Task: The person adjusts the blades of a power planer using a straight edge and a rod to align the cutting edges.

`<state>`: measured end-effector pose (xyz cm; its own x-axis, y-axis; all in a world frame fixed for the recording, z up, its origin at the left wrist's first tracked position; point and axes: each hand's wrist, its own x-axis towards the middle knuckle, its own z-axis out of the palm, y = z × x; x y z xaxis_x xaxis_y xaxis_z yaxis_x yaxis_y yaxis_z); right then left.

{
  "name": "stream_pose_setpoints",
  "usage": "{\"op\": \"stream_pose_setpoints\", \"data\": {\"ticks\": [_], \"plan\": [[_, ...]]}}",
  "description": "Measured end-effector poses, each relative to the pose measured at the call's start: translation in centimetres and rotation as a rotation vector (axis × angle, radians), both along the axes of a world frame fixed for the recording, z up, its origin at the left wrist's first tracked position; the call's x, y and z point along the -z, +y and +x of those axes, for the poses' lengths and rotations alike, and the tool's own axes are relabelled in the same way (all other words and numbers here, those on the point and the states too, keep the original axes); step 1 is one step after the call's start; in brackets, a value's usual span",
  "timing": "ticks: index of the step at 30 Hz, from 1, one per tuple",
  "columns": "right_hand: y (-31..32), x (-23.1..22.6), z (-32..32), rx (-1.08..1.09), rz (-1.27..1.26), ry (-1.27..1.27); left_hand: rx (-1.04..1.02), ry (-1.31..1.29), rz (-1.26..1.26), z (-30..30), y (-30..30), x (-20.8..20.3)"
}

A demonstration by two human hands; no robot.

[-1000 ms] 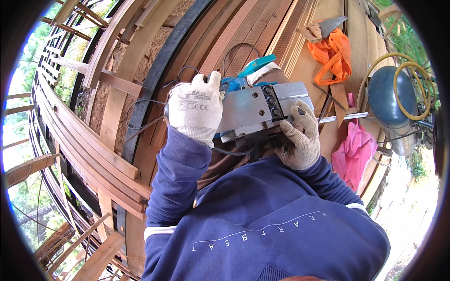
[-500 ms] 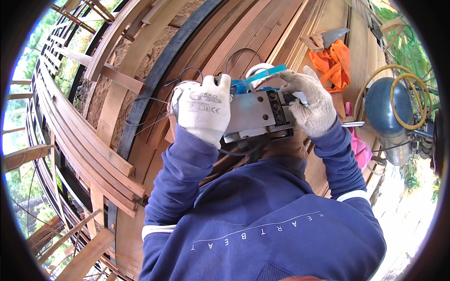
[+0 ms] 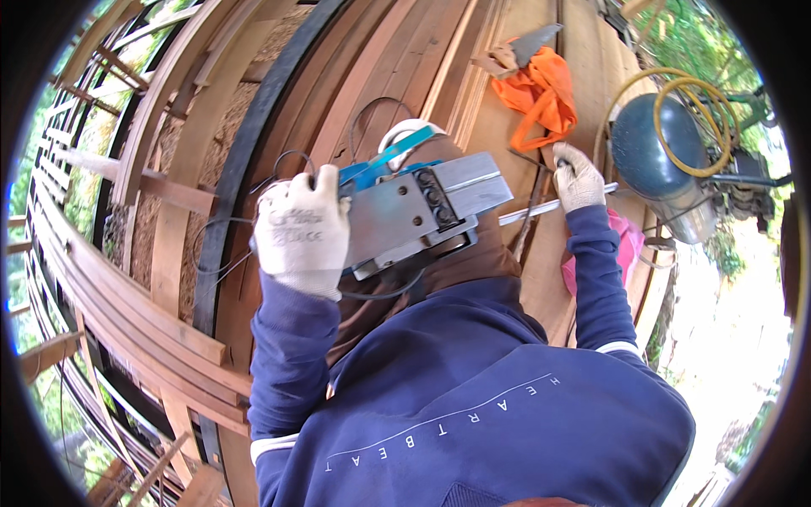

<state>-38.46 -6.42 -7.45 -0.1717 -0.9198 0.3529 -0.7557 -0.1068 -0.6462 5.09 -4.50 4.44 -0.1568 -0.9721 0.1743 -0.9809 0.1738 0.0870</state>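
Planer [image 3: 384,224] lies over the brown trousers [image 3: 481,258], metal sole facing up, tilted, right end higher. Left hand [image 3: 306,228], gloved, is clamped round the planer's left end. Right hand [image 3: 579,179], gloved, is well apart from it, fingers curled, near the metal bar [image 3: 541,209] and orange cloth [image 3: 541,93]. Small dark spot at its fingertips: held bit or worn glove, cannot tell, so cannot tell whether it grasps anything.

Handling, judged: planer looks heavy and rigid, bare sole probably slick, blue housing likely grippier. Best hold is the housing or the ends; keep fingers off the bolted cutter drum [image 3: 432,196], likely sharp. Cord [image 3: 389,295] hangs below and could snag.

Containers: dark blue tank [image 3: 655,139], closed, contents not visible; yellow hose [image 3: 688,166] looped over it. Pink thing [image 3: 623,245], soft, bag or cloth unclear.
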Motion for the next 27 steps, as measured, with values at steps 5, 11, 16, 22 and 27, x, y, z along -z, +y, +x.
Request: {"op": "stream_pose_setpoints", "data": {"ticks": [5,11,16,22,27], "plan": [[4.7,3.4,-5.6,0.079,0.179,0.503,0.022,-0.016,0.0,-0.2,-0.3,0.7],[1.8,3.6,-0.2,0.087,0.583,0.41,0.012,-0.048,0.044,-0.1,-0.3,0.0],[0.6,6.1,1.4,0.237,0.975,0.515,0.046,-0.032,0.009,-0.3,-0.4,0.1],[1.9,4.9,0.0,0.254,0.598,0.36,0.044,-0.05,0.017,0.0,-0.2,0.3],[1.6,-5.6,1.9,0.071,0.317,-0.532,0.021,-0.062,0.017,0.4,0.0,0.5]]}}
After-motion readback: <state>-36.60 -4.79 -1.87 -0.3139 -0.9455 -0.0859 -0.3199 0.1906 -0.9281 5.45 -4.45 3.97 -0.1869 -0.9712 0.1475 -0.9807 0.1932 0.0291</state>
